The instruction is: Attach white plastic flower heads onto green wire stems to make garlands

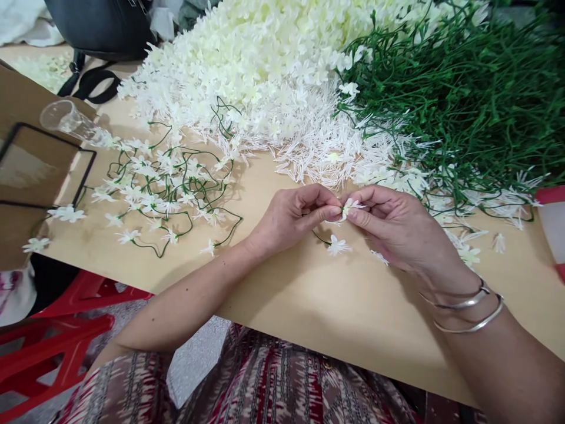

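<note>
My left hand (293, 213) and my right hand (395, 227) meet over the middle of the tan table (309, 306). Both are closed in a pinch. Between their fingertips is a small white plastic flower (351, 206), held by my right hand. My left hand pinches a thin green stem (320, 238) that hangs below it and carries another white flower (338, 245). Two silver bangles (468, 312) sit on my right wrist.
A big heap of loose white flowers (265, 65) fills the back. A pile of green stems (463, 94) lies at the back right. Finished stems with flowers (163, 182) lie at the left, near a clear plastic cup (66, 118), a black bag (101, 23) and a red stool (53, 341).
</note>
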`<state>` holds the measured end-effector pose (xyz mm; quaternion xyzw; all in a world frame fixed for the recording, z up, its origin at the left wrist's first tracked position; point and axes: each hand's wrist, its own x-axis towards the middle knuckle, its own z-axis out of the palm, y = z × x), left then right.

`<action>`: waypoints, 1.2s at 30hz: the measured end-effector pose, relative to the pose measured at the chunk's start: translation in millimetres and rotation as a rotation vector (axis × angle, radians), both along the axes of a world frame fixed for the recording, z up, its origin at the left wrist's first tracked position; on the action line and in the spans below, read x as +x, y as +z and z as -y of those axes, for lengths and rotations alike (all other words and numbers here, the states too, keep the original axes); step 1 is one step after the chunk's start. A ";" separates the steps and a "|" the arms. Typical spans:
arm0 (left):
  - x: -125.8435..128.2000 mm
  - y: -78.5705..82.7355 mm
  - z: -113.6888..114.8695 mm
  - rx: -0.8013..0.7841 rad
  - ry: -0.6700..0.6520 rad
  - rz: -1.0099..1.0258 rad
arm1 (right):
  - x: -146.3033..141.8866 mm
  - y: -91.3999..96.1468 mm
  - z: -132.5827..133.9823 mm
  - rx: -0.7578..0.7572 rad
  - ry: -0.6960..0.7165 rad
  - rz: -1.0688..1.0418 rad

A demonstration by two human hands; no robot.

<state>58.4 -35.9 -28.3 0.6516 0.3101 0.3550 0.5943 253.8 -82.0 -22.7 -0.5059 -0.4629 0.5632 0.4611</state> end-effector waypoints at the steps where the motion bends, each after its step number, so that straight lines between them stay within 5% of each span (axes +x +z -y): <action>1: 0.1 0.2 0.4 0.011 0.002 -0.009 | -0.3 1.5 -0.3 -0.008 0.003 0.007; 8: 1.6 -2.9 -0.1 0.025 0.027 -0.021 | -1.6 -2.6 -1.0 0.005 -0.004 -0.009; 16: 2.6 -3.7 -7.1 -0.258 -0.077 0.159 | -0.1 3.9 1.2 -0.010 0.010 -0.095; 21: -14.6 -0.7 -21.4 -0.349 0.074 0.348 | 1.9 6.3 0.8 -0.031 -0.039 -0.249; 25: -35.1 7.2 -36.1 -0.201 0.312 0.419 | 3.6 1.2 -1.2 -0.029 -0.086 -0.264; 31: -28.0 0.0 -35.8 -0.177 0.353 0.320 | 0.6 -1.6 0.3 0.027 -0.119 -0.134; 36: -25.3 -1.4 -35.8 -0.232 0.330 0.399 | -2.7 -3.9 5.9 0.203 0.031 0.297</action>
